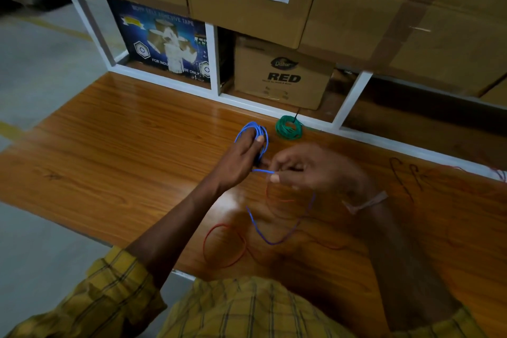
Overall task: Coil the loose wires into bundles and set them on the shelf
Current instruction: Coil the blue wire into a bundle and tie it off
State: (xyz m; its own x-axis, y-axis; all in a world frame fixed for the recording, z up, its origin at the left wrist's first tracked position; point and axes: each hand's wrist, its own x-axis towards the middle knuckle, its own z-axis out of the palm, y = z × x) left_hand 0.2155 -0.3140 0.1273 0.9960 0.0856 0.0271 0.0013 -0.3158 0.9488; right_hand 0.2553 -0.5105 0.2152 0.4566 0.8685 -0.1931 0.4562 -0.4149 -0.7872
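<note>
Nearest the camera, a yellow checked sleeve (109, 291) hung over the near edge of the tabletop (115, 129), and just beyond it a loose red wire (223, 245) looped on the wood, crossing the slack tail of the blue wire (263, 236). That crossing looked the likeliest trouble: as the tail was drawn in, it could snag the red wire and drag it into the coil. The left hand (241, 162) held the blue coil (253, 132) wound round its fingers, near the far edge; if those fingers relaxed, the springy turns would probably slip off and spill open. The right hand (304, 170) pinched the blue strand just beside it. A finished green bundle (289, 127) lay at the far edge, touching the white shelf frame (274, 111). The blue wire looked thin, glossy and stiff.
</note>
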